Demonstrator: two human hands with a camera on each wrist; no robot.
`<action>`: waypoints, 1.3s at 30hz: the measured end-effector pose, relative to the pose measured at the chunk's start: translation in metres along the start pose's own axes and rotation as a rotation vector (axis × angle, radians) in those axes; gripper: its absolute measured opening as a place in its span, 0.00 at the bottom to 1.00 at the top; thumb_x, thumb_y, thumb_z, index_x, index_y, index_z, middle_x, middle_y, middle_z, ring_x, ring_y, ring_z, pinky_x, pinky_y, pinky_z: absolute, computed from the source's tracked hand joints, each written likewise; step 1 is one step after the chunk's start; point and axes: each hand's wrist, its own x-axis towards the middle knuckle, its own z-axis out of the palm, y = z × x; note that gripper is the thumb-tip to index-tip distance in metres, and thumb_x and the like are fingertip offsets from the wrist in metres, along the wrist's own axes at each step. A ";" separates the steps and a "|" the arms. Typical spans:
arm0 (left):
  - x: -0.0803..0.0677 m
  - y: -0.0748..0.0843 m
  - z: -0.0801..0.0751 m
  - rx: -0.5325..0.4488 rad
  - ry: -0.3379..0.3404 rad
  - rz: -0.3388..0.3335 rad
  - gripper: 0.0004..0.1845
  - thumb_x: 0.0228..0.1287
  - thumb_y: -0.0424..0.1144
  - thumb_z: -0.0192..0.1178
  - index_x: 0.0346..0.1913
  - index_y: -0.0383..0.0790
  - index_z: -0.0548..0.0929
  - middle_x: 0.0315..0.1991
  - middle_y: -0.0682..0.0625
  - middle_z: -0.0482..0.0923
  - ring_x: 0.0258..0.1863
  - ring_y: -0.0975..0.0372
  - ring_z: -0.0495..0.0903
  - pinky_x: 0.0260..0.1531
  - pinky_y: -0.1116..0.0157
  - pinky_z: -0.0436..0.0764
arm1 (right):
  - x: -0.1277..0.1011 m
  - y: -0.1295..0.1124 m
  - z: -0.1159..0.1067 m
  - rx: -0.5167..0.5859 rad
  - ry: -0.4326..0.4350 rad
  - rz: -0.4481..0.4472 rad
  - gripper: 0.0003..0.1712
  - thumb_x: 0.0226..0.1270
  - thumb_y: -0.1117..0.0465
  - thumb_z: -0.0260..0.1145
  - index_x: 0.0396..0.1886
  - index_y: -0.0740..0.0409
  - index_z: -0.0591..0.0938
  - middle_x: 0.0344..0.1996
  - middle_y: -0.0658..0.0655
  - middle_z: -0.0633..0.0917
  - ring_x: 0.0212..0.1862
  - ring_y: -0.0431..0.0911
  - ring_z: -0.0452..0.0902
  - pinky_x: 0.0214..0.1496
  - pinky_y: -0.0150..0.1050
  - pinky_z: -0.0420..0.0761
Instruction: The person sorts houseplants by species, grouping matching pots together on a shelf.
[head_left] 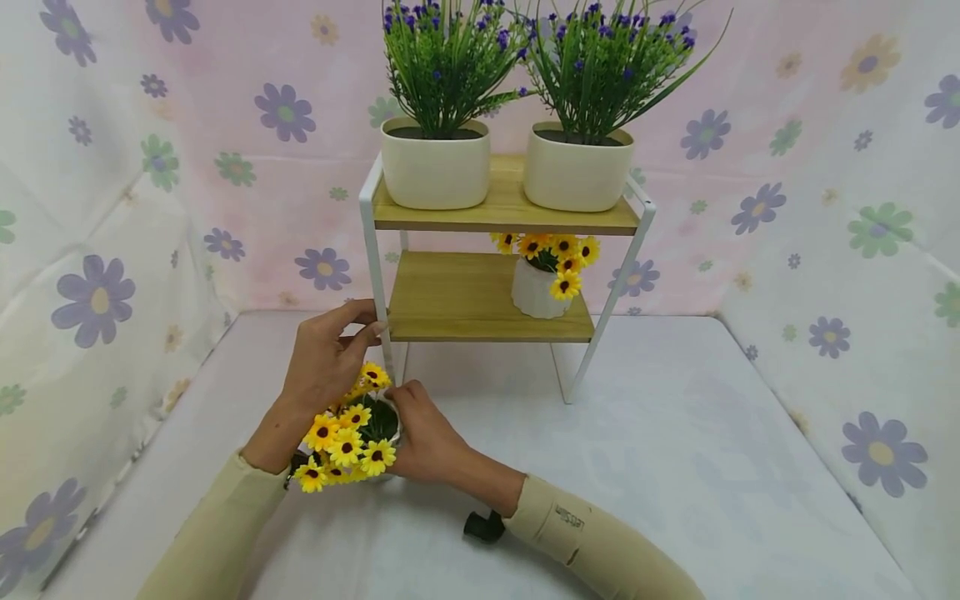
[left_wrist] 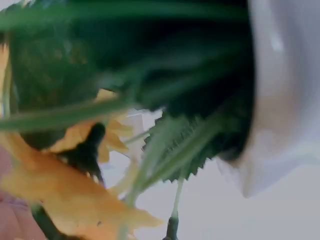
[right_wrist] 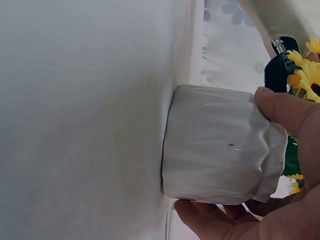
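My right hand (head_left: 427, 437) grips a white ribbed flower pot (right_wrist: 220, 145) with the thumb near its rim and the fingers along the opposite side. The pot's base meets the white tabletop in the right wrist view. Yellow artificial flowers (head_left: 345, 447) spill from this pot to the left, under my left wrist. My left hand (head_left: 324, 358) pinches the left white post of a two-tier shelf stand (head_left: 450, 296), level with the lower board. Blurred petals and stems fill the left wrist view, so the left fingers are hidden there.
Two cream planters (head_left: 435, 171) with purple-flowered grass stand on the upper board. At the right end of the lower board sits another white pot (head_left: 538, 292) with yellow flowers. Floral cloth walls (head_left: 825, 208) enclose the white table (head_left: 675, 467) at the back and sides.
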 end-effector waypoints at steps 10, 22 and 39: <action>0.000 0.000 0.000 0.018 0.002 -0.001 0.11 0.70 0.24 0.67 0.53 0.32 0.87 0.44 0.43 0.90 0.45 0.52 0.90 0.41 0.79 0.85 | -0.011 0.004 -0.013 0.031 -0.005 0.008 0.46 0.56 0.49 0.85 0.70 0.59 0.74 0.61 0.56 0.74 0.58 0.41 0.73 0.63 0.34 0.81; 0.000 0.002 0.000 0.038 -0.002 -0.014 0.11 0.71 0.24 0.67 0.53 0.32 0.87 0.44 0.43 0.90 0.44 0.52 0.91 0.39 0.73 0.88 | -0.030 0.002 -0.048 0.106 0.016 0.031 0.46 0.55 0.50 0.86 0.71 0.54 0.75 0.63 0.53 0.74 0.61 0.44 0.74 0.66 0.41 0.82; -0.002 -0.001 -0.003 0.097 -0.037 0.007 0.14 0.71 0.27 0.68 0.57 0.34 0.86 0.48 0.43 0.89 0.48 0.50 0.90 0.40 0.51 0.92 | -0.034 -0.012 -0.117 0.334 0.133 -0.071 0.45 0.53 0.62 0.87 0.70 0.55 0.76 0.66 0.55 0.73 0.69 0.50 0.72 0.73 0.49 0.78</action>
